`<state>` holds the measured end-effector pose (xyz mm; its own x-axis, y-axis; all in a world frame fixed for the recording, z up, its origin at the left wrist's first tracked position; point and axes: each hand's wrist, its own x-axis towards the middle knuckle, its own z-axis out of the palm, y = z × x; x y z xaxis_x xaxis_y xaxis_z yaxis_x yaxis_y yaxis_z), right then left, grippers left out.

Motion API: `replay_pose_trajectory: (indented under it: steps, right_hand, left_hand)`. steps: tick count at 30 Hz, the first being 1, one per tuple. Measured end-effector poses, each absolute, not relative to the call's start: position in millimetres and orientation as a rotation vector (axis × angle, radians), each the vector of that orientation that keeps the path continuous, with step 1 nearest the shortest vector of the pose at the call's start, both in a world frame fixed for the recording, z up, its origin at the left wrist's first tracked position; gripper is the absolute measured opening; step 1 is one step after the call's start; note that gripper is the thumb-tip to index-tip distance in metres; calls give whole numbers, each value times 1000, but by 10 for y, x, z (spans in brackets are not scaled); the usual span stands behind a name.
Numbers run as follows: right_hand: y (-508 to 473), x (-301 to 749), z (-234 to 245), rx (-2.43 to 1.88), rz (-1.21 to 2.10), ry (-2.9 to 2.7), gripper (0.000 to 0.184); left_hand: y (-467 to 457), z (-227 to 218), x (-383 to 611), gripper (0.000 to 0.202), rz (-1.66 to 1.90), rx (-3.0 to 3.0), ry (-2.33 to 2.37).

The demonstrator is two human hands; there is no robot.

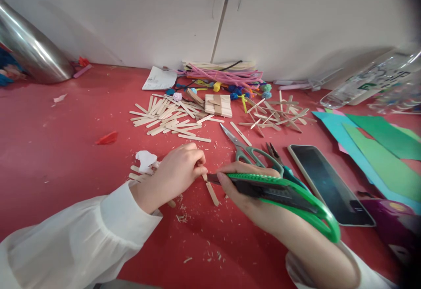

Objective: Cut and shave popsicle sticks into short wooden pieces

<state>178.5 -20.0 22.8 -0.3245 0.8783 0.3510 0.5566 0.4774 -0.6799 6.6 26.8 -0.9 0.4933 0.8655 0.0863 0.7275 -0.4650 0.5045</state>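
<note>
My left hand (179, 170) is closed, pinching the upper end of a short wooden craft stick (212, 193) that slants down over the red table. In my right hand (243, 194) is a green utility knife (296, 194), its blade pointing left and its tip at the stick near my left fingertips. Whether the blade is cutting into the wood I cannot tell. Small wood shavings (181, 218) lie below the hands. Partly hidden by my left wrist are more craft sticks (138, 176) and a crumpled white scrap (145, 161).
Scissors (241, 144), pliers (276, 155) and a phone (329, 181) lie to the right, beside coloured paper sheets (378, 140). Behind are loose craft sticks (167, 115), a stick bundle (225, 105), pink pipe cleaners (226, 75) and plastic bottles (371, 78). A steel flask (36, 48) stands far left.
</note>
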Motion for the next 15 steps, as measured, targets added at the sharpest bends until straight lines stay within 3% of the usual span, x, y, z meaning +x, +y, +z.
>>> replay_pose_trajectory:
  steps: [4,11,15]
  right_hand:
    - [-221,1751,259,-1232,503,-2093,20]
    - [-188,1665,323,-1281,693,-2131,20]
    - [-149,1707,256,-1363,634,-2008,22]
  left_hand:
    - [271,22,72,14,461,2314,1317]
    - [272,8,69,18,480,2356,1300]
    - [255,-5,55,22,466,2402,1273]
